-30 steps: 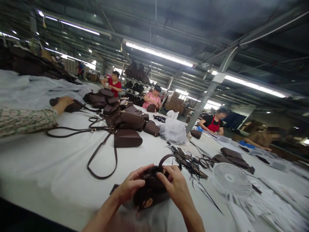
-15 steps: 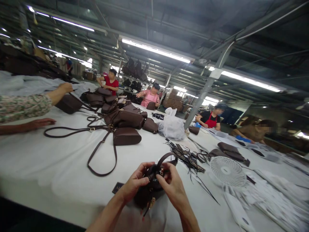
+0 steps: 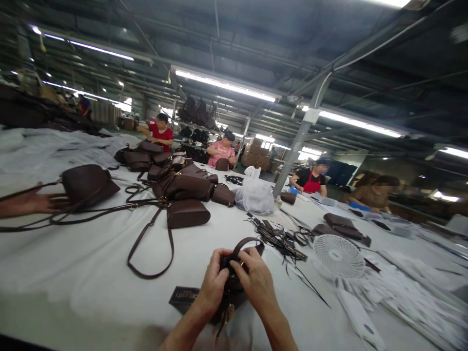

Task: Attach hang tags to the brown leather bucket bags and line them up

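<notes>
My left hand (image 3: 215,280) and right hand (image 3: 256,275) grip the dark bag (image 3: 237,298), fingers bunched at its top — black tag (image 3: 183,296) left of them!

One head cam, worn on the person's head, facing fwd & down over the white table (image 3: 109,273). Wide FOV. L hand (image 3: 213,282) and R hand (image 3: 257,280) approx 6 o'clock, v. close to lens; white fan (image 3: 338,256) at 4, also near. Co-workers (image 3: 161,134) much farther off, 10 thru 3. Ceiling lamp (image 3: 224,86) at 12, sloping down twd 3, so view's tilted a bit.
</notes>
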The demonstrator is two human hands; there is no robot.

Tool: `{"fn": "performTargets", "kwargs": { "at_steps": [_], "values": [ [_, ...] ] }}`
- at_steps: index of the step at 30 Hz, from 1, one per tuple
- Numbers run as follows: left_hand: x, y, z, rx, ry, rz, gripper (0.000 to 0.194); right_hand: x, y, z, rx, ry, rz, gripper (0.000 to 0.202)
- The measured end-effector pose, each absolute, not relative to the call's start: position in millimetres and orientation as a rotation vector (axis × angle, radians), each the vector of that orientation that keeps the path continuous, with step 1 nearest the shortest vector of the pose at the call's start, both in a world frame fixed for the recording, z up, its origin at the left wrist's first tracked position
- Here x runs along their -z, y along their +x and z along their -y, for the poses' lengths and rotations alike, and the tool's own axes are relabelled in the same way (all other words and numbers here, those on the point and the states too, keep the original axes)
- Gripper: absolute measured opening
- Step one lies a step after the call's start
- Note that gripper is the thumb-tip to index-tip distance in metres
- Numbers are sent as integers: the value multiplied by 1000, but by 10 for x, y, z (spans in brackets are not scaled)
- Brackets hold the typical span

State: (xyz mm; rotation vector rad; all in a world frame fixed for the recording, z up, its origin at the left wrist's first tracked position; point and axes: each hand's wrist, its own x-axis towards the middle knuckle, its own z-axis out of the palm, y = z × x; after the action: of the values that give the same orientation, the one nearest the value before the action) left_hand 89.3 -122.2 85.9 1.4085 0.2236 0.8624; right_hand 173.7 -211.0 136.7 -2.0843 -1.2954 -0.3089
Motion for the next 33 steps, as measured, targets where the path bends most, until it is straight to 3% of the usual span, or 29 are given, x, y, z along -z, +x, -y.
{"fn": "performTargets", "kwargs": {
  "at_steps": [4,8,13,23,28,33],
  "values": [
    [-848,912,1263,-915,1470,-293,36,-1337,1576,2061,781,-2225,1282,19],
    [-809,893,1293,-953,1501,-338,37,-1308,1480,2003,919,-2285,1220,20],
    [-765,874,1337,-950,1585,-381,40,-1258,1488,1931,665,-2257,1000,18],
    [-609,858,1338,-958,1722,-235,41,-1211,1579,2124,-44,-1744,893,17],
    [-398,896,1315,-1058,1670,-230,37,-1170,1465,2153,19,-1680,989,12],
    [-448,908,1368,-1092,1672,-263,33,-1128,1570,2313,78,-1628,1147,23]
  ]
}}
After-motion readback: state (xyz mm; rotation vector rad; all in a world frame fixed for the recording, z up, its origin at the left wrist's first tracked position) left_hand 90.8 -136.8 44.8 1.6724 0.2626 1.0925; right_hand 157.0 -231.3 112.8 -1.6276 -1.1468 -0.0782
